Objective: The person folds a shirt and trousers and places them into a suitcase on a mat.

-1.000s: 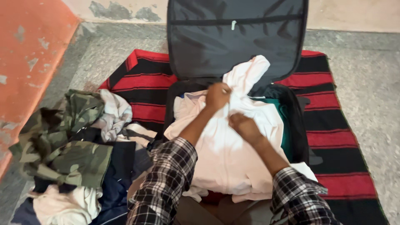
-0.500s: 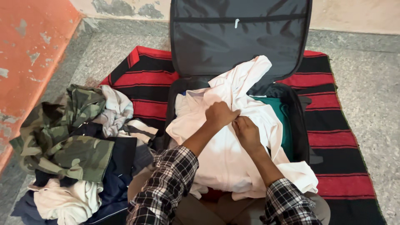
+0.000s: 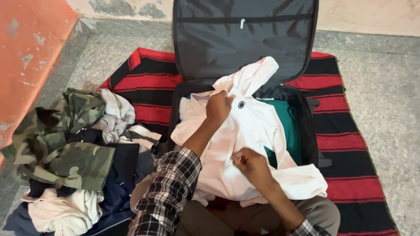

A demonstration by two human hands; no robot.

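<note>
Both hands grip the white shirt (image 3: 249, 131): left hand (image 3: 218, 107) at twelve o'clock, right hand (image 3: 247, 164) at six, seemingly pinching; uneven pull might bunch it.

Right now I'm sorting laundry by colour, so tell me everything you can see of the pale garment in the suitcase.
The pale garment is whitish-pink, soft cloth, with a small dark round emblem near the top. It lies crumpled on the open black suitcase, one part draped up against the lid, its lower edge spilling over the near rim. A green garment shows beside it. The left hand grips its upper part; the right hand pinches it lower down.
</note>
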